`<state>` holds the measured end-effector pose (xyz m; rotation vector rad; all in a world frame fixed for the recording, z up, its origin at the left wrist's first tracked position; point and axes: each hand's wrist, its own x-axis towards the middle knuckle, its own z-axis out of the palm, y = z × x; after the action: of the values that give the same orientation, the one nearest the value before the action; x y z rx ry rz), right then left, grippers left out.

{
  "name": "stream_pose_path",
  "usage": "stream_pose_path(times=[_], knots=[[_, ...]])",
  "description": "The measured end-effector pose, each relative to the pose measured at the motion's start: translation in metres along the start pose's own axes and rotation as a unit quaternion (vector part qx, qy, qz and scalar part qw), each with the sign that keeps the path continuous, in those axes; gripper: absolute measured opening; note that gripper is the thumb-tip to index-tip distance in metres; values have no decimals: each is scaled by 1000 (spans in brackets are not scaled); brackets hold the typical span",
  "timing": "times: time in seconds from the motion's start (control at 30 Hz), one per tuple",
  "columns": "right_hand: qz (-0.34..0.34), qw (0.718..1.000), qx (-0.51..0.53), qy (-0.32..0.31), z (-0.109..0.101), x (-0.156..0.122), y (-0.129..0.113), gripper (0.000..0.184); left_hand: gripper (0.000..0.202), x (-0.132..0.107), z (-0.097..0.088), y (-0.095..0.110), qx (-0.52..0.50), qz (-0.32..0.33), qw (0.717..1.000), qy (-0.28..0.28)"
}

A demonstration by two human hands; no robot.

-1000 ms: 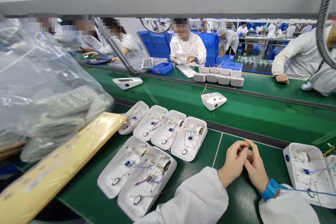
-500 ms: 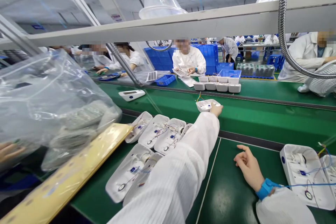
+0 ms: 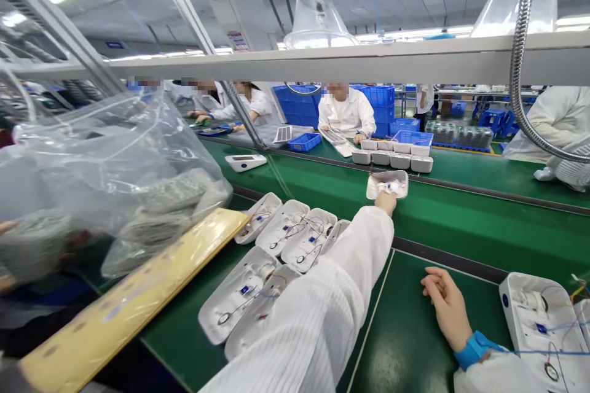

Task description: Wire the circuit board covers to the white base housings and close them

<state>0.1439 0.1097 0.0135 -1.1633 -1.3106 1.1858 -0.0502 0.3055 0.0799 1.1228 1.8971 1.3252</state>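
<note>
My left hand [image 3: 386, 201] is stretched far forward over the green belt and grips the near edge of a white plastic housing [image 3: 400, 185]. White parts show inside that housing, and it is tipped toward me. Over the green bench on the right, my right hand [image 3: 446, 304] is held with loosely curled fingers, holding nothing; a blue wrist strap [image 3: 474, 349] is round its wrist. Beside it at the right edge lies another open white housing [image 3: 520, 319] with wires and a small round part. Several similar housings [image 3: 239, 301] lie left of my left sleeve, which partly covers some.
A clear plastic bag [image 3: 175, 153] and a yellow wrapped board [image 3: 133, 295] lie on the left. A white casing [image 3: 246, 163] rests on the belt [image 3: 461, 215]. Across it, a person [image 3: 345, 110] sits behind white trays [image 3: 400, 161]. A metal hose [image 3: 519, 73] hangs at the right.
My left hand has moved slightly right with the housing, which is now tilted up toward me. My right hand's fingers have drawn closer together. The whole view has shifted a little.
</note>
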Motion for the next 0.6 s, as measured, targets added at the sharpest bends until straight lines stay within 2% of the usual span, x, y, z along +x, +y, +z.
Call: stream_pose_path(times=[0.1, 0.2, 0.27, 0.33, 0.4, 0.47, 0.6], knots=[[10, 994, 8, 113, -7, 5, 6, 56, 23, -44, 9, -5, -74, 5, 996, -45], [40, 981, 61, 182, -12, 8, 10, 59, 19, -106, 10, -27, -135, 23, 987, -89], [44, 972, 146, 180, -15, 7, 11, 56, 17, -148, 5, -46, -170, 34, 977, -126], [46, 962, 229, 140, -17, 5, 10, 51, 29, -179, -1, -61, -198, 51, 966, -157], [60, 954, 278, 99, -20, 2, 7, 49, 52, -197, -5, -71, -214, 117, 944, -224], [86, 946, 300, 93, -23, 0, 3, 53, 70, -202, -7, -75, -209, 154, 930, -259], [129, 934, 313, 118, -25, -3, 0, 59, 80, -198, -8, -76, -190, 162, 938, -240]])
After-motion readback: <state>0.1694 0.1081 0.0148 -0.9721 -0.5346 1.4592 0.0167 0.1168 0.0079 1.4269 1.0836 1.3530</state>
